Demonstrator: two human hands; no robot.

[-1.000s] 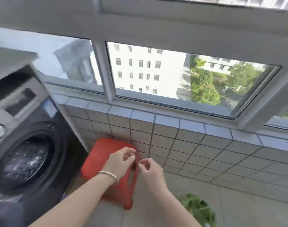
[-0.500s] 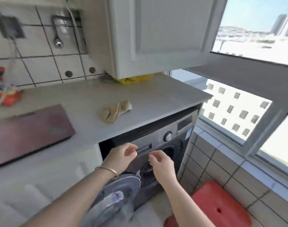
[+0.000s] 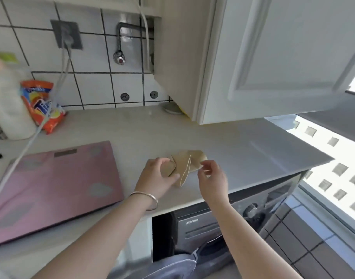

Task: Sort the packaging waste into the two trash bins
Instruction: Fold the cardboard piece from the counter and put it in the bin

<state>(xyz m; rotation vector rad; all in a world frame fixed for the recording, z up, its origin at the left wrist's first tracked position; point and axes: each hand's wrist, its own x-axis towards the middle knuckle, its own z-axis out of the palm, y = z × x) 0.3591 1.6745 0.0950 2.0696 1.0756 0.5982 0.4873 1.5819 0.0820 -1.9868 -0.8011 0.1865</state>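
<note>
A folded brown paper bag (image 3: 189, 164) with a pale string handle lies on the pale countertop (image 3: 243, 150). My left hand (image 3: 157, 176), with a bracelet on its wrist, rests on the bag's left end, fingers curled around that end. My right hand (image 3: 212, 176) hovers at the bag's right edge, fingers apart, thumb and forefinger close to the paper; I cannot see contact. No trash bin is in view.
A pink flat scale (image 3: 51, 186) lies left of the bag. An orange snack packet (image 3: 41, 105) and a white bottle (image 3: 9, 103) stand by the tiled wall. A white wall cabinet (image 3: 273, 57) hangs overhead. A grey washing machine (image 3: 223, 224) sits under the counter.
The view has swung from the window and red stool up to the countertop. Both hands moved up from in front of the washing machine onto the paper bag.
</note>
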